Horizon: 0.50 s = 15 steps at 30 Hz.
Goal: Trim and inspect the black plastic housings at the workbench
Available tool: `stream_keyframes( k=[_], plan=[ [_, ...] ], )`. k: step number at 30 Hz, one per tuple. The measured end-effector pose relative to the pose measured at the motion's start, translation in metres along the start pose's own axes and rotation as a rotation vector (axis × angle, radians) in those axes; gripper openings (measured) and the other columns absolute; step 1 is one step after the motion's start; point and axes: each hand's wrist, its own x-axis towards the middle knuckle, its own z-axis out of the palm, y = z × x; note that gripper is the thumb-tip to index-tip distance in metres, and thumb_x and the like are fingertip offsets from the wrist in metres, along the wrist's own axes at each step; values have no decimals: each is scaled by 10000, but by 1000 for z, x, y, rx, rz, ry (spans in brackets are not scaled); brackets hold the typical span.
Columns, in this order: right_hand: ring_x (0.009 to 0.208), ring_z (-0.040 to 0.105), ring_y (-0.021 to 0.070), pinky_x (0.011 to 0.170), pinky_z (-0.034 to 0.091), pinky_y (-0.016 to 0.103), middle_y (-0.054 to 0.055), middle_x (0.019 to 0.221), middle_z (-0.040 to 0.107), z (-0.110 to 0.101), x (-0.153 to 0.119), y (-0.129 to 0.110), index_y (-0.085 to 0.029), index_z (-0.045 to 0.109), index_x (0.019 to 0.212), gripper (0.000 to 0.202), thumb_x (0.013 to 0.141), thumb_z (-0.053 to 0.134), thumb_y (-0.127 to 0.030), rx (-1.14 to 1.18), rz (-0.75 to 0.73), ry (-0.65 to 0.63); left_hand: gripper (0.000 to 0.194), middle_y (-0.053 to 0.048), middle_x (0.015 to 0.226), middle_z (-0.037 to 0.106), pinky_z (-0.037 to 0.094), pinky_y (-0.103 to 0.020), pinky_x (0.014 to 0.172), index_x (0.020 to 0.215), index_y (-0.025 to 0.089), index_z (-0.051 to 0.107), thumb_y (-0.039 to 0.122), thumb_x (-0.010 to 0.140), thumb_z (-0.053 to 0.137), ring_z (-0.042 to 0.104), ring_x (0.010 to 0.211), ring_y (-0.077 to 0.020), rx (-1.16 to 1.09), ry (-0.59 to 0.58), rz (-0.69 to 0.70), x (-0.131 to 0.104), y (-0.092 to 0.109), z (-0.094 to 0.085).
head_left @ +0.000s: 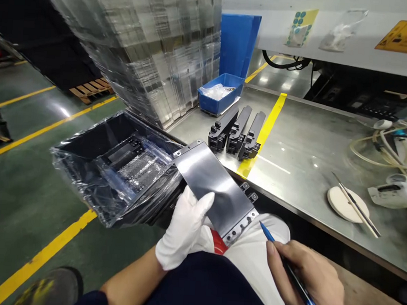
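Note:
A flat, shiny dark-grey panel (218, 190) lies tilted above my lap, with metal tabs and holes along its ends. My left hand (185, 225), in a white glove, grips the panel's near-left edge with the thumb on its face. Bare and closed round a blue pen (294, 280), my right hand (311, 278) is just right of the panel. The pen's tip points at the panel's lower right corner, close to it; whether they touch I cannot tell. Left of the panel is a black bin (120, 166) lined with clear plastic, holding dark parts.
Three dark moulded parts (239, 131) lie side by side on the metal table (303, 145). Behind them is a blue bin (220, 98) with plastic bags. At right are a round white pad (347, 205) with thin sticks and a white spray gun (396, 192). Wrapped trays (155, 43) rise high behind.

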Motion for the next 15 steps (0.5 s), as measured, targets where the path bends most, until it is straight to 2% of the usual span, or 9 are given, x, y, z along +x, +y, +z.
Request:
stream_keyframes(
  k=[3,7,11,15],
  plan=[
    [465,542,77,481,450,227,-41,613,601,10,-2,10,-161,623,909,118,899,721,-96,-44,-20,56,570,-53,1403,656,370,-446,1248,1439,298,536,268,907,738,631,1295,-250,52,-2,27,-3,-2,0],
    [492,571,72,518,458,216,-28,625,615,13,-2,15,-145,638,897,121,883,728,-64,-36,-30,36,572,-67,1448,626,383,-450,1238,1448,291,532,279,912,732,621,1308,-264,72,-12,56,-4,-2,0],
    [506,570,77,523,453,217,-34,633,609,9,1,5,-158,629,903,146,880,697,-31,113,-18,-4,556,-82,1383,672,392,-460,1225,1441,270,532,286,916,715,659,1256,-270,129,0,62,-2,-4,-2],
    [464,479,79,477,385,245,-56,583,537,11,4,-9,-167,611,871,180,879,623,13,299,-55,-87,522,-83,1362,680,493,-480,1133,1424,279,532,329,930,693,659,1243,-285,176,-3,63,0,-7,-2]
  ],
)
